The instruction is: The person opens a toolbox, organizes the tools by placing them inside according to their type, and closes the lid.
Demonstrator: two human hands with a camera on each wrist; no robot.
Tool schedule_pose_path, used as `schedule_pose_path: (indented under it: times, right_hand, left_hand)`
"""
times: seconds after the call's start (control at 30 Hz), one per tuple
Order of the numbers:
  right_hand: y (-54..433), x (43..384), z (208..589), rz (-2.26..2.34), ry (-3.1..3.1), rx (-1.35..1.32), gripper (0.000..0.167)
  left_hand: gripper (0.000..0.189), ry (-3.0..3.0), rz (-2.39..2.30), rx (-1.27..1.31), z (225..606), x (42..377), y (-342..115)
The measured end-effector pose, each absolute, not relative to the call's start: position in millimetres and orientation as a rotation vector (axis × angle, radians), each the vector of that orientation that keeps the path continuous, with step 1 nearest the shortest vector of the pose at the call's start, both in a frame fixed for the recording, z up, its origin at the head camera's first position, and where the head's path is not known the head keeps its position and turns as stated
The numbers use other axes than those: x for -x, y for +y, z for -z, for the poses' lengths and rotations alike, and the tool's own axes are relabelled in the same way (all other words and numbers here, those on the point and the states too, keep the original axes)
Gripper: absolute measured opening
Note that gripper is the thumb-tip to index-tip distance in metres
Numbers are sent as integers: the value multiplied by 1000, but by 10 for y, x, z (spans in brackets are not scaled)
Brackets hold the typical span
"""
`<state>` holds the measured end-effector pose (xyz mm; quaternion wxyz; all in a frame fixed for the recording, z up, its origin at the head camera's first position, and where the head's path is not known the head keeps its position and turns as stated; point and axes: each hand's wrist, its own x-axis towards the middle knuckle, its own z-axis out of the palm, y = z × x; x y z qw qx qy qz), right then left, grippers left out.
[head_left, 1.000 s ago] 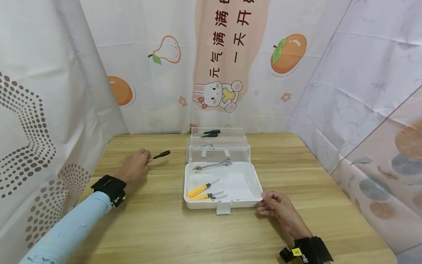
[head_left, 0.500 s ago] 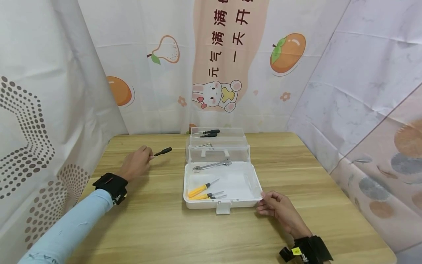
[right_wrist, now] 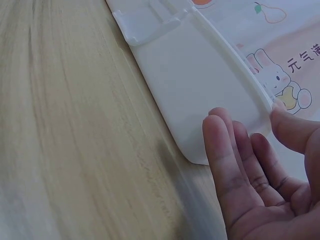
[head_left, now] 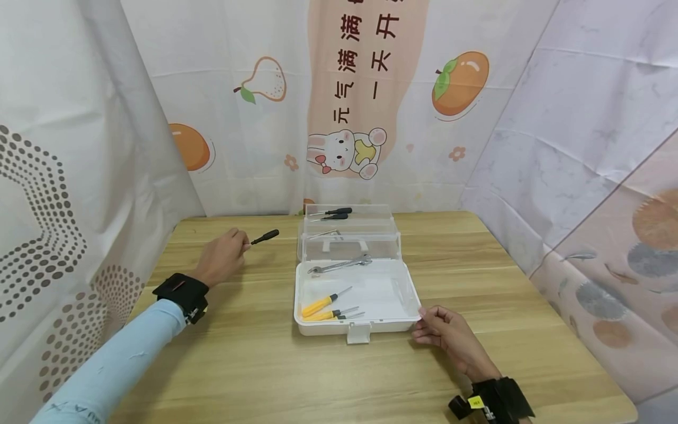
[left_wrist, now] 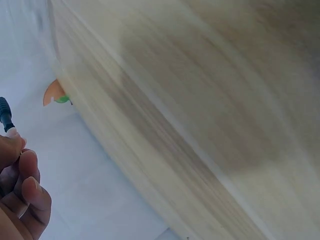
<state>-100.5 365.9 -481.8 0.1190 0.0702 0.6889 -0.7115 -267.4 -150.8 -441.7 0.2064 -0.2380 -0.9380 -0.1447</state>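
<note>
My left hand (head_left: 225, 254), over the left part of the table, pinches a small black-handled screwdriver (head_left: 265, 237) by its shaft, the handle pointing away to the right. In the left wrist view the dark handle (left_wrist: 5, 114) sticks up past the thumb. A white toolbox (head_left: 318, 328) stands open in the middle. My right hand (head_left: 447, 338) holds its front right corner, thumb on the rim and fingers along the outer wall. Inside lie yellow-handled screwdrivers (head_left: 319, 305) and wrenches (head_left: 344, 265). Two black screwdrivers (head_left: 336, 217) rest in the raised clear trays (head_left: 371, 227) behind.
The wooden table (head_left: 254, 365) carries the box at its centre. A printed curtain (head_left: 254, 147) hangs along the back edge, with more cloth at both sides. The box's latch (head_left: 358, 334) hangs down at the front.
My left hand has moved slightly away from me and to the right with the black screwdriver, whose handle now sits a little higher. The right hand and the toolbox stay put.
</note>
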Motion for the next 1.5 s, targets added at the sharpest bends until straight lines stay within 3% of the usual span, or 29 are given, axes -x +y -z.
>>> schedule_pose_path:
  times: [1.5]
  right_hand:
    - [3662, 1003, 4845, 2106, 1998, -209, 32]
  left_hand:
    - [10, -2527, 459, 680, 4205, 2824, -1175]
